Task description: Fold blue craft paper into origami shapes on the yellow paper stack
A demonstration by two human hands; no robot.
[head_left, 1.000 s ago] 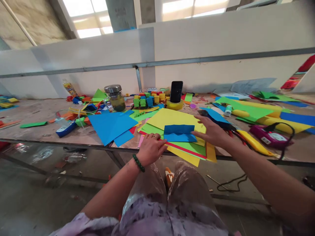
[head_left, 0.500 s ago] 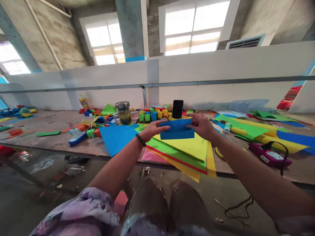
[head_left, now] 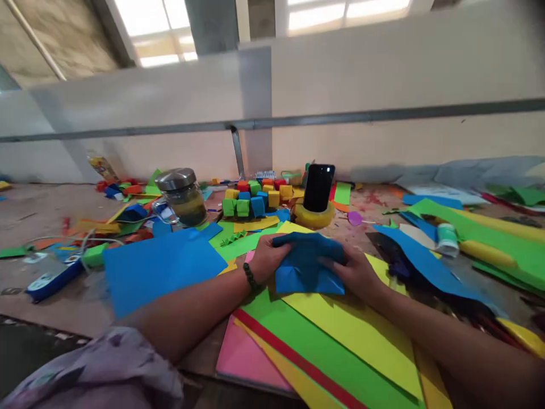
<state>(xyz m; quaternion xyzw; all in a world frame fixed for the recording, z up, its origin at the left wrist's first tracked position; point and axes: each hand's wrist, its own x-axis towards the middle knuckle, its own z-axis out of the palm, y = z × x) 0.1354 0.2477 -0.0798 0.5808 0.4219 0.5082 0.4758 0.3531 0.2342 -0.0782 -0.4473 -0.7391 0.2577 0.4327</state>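
A folded piece of blue paper (head_left: 310,267) is held between both hands, above a stack of coloured sheets. My left hand (head_left: 269,257), with a dark beaded bracelet at the wrist, grips its left side, thumb on the near face. On the right side my right hand (head_left: 356,271) pinches it, thumb in front and the other fingers mostly hidden behind. The paper's upper part looks creased and bent. Beneath lies the stack, a yellow sheet (head_left: 366,335) on top, with a green sheet (head_left: 293,335) and a pink sheet (head_left: 247,360) showing below.
Behind the hands a phone (head_left: 318,187) stands in a yellow ring-shaped holder (head_left: 314,216). Several small paper cubes (head_left: 255,199) sit left of it, beside a lidded glass jar (head_left: 183,199). A blue sheet (head_left: 162,272) and a power strip (head_left: 55,278) lie at left, a small white bottle (head_left: 447,238) at right.
My view has moved closer to the table. Both hands have lowered the blue paper toward the stack, and its top part now looks more bent and crumpled.
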